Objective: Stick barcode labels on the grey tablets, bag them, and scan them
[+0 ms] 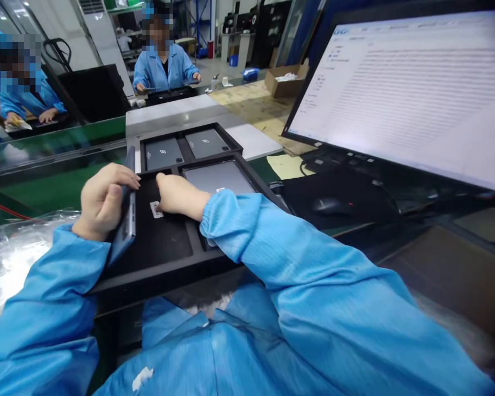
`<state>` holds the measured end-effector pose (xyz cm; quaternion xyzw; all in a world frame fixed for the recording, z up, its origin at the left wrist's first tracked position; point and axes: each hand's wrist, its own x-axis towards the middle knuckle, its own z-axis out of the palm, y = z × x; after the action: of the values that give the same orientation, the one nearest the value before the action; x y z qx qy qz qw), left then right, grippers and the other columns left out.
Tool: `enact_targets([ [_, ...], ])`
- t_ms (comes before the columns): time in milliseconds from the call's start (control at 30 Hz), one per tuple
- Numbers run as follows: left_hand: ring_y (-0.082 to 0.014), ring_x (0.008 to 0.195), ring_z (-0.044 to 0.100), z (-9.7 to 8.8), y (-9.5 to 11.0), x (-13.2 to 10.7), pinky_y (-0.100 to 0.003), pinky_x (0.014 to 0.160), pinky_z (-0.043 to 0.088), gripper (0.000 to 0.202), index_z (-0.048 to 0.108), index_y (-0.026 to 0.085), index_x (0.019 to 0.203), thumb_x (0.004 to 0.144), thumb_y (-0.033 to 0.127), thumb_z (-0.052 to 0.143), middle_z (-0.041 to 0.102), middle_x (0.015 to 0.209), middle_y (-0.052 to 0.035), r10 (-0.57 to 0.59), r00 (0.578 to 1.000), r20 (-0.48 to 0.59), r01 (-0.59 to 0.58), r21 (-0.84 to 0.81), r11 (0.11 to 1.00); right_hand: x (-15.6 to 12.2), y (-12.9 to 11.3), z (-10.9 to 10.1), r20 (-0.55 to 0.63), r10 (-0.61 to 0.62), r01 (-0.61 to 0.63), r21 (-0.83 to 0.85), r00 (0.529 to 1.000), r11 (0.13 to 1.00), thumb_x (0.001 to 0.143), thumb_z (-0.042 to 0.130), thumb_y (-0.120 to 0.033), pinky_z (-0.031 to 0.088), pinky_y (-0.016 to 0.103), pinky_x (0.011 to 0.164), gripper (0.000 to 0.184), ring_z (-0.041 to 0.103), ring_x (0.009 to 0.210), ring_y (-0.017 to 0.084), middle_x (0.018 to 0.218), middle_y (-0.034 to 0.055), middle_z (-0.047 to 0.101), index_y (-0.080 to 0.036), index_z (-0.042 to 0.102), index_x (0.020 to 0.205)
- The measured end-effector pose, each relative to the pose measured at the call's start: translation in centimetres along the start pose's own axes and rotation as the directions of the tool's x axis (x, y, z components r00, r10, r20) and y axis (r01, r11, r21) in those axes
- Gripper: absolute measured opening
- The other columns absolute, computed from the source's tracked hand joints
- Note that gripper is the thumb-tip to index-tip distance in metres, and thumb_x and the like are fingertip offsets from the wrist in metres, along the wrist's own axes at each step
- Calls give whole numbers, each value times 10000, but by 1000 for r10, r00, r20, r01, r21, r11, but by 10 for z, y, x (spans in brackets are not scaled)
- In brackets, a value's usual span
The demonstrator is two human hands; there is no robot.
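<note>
My left hand point(105, 201) is closed on a grey tablet point(128, 220), tilted up on its edge at the left side of a black tray point(157, 275). My right hand point(178, 195) reaches into the tray's near left compartment, its fingers curled and partly hidden. A small white label point(157, 209) with dark print shows at its fingertips. In the compartment to the right lies another tablet point(218, 175), partly covered by my right sleeve. A second black tray behind holds two grey tablets, one on the left point(164, 154) and one on the right point(206, 144), camera backs up.
A large monitor point(396, 93) stands at the right, with a mouse point(330, 206) below it. Clear plastic bags point(20, 247) lie at the left. A cardboard box point(286, 80) and a yellow paper point(289, 166) are farther back. Two co-workers in blue sit across the line.
</note>
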<state>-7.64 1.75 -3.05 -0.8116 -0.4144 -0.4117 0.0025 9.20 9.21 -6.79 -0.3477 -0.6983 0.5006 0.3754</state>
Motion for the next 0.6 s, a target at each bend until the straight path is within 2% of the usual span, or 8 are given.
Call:
enact_targets([
  [67, -218, 1059, 665, 12, 1, 4, -408, 991, 529, 440, 656, 172, 934, 1043, 477, 358, 703, 1042, -77, 4, 975, 223, -25, 96, 995, 5, -7, -21, -63, -40, 36, -66, 997, 997, 741, 903, -240, 568, 342, 865, 295, 663, 1008, 254, 902, 33, 690, -213, 637, 867],
  [100, -226, 1052, 658, 20, 1, 5, -406, 988, 528, 418, 665, 168, 962, 1040, 448, 364, 705, 1055, -96, 15, 929, 369, -72, 140, 988, 8, -10, -34, -113, -76, 63, -116, 991, 991, 742, 896, -240, 563, 347, 877, 297, 655, 1020, 259, 895, 34, 680, -217, 630, 874],
  [167, -250, 1028, 647, 35, -2, 6, -420, 969, 532, 404, 677, 152, 1032, 1036, 393, 354, 698, 1097, -144, 24, 794, 607, -176, 191, 966, 13, -18, -60, -248, -172, 112, -240, 953, 964, 820, 828, -276, 555, 347, 889, 228, 645, 1000, 245, 882, 33, 660, -220, 625, 907],
  [233, -273, 1044, 641, 45, -6, 4, -439, 981, 531, 417, 671, 133, 1108, 1037, 365, 331, 678, 1156, -178, 27, 703, 711, -247, 208, 947, 9, -26, -81, -384, -274, 144, -334, 882, 932, 903, 738, -301, 549, 331, 882, 146, 639, 966, 219, 880, 26, 644, -219, 623, 941],
  [333, -288, 1153, 624, 50, -7, 3, -459, 1066, 504, 423, 627, 113, 1268, 1040, 335, 348, 651, 1274, -190, 11, 688, 725, -276, 248, 929, -21, -37, -97, -513, -353, 195, -337, 782, 921, 964, 667, -340, 545, 298, 835, 129, 636, 942, 189, 916, 22, 623, -221, 625, 993],
  [467, -287, 1225, 603, 61, 20, 10, -445, 1094, 489, 420, 611, 116, 1308, 975, 164, 360, 648, 1302, -176, -70, 736, 673, -201, 317, 927, -93, -40, -101, -584, -352, 251, -250, 732, 935, 959, 680, -433, 534, 275, 718, 211, 636, 867, 176, 928, 25, 595, -247, 622, 1040],
  [533, -292, 1204, 612, 81, 45, 16, -430, 1065, 503, 361, 621, 121, 1259, 983, 199, 404, 656, 1276, -171, -102, 736, 669, -131, 288, 949, -122, -37, -102, -617, -333, 259, -209, 713, 943, 948, 684, -463, 526, 276, 678, 230, 631, 830, 182, 896, 29, 584, -254, 620, 1016],
  [600, -309, 1163, 628, 111, 71, 25, -435, 1039, 513, 337, 617, 117, 1224, 997, 341, 508, 661, 1252, -180, -98, 719, 688, -97, 240, 966, -138, -33, -104, -645, -320, 273, -177, 694, 946, 940, 679, -480, 519, 283, 658, 241, 618, 786, 185, 840, 25, 570, -251, 611, 969],
])
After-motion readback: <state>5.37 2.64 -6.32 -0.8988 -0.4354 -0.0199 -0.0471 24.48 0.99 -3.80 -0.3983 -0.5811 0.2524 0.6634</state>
